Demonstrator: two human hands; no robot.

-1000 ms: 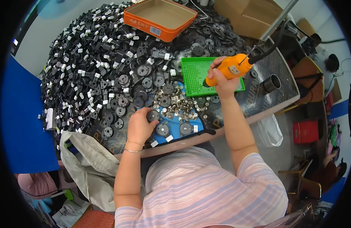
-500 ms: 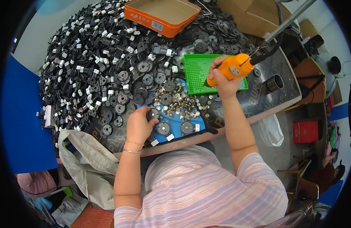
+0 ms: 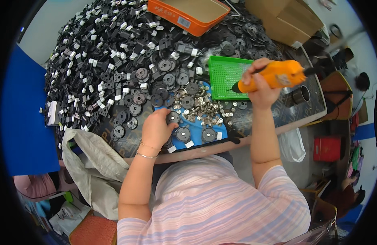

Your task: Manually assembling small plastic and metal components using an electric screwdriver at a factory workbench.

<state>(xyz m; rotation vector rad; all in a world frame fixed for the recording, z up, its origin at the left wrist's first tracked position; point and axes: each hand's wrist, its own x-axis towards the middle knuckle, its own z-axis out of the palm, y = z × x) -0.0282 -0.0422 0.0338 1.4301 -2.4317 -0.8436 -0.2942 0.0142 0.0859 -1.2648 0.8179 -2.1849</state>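
On the blue mat at the table's near edge, my left hand has its thumb and fingers closed around the rim of a black round disc. My right hand grips an orange electric screwdriver, raised over the right part of a green perforated tray, its dark tip pointing down-left. Two black discs with white tabs, one in the middle and one to the right, lie beside my left hand. Another white-tabbed part is partly hidden under that hand. Small silver metal fittings are heaped just beyond.
A large pile of black parts with white ends covers the table's left and back. An orange tin sits on it. A cardboard box stands far right, a metal cup near the right edge. Pale cloth hangs at the near left.
The screwdriver has swung to a more level tilt and moved right with my right hand. My left hand stays around the disc. The whole view has shifted slightly.
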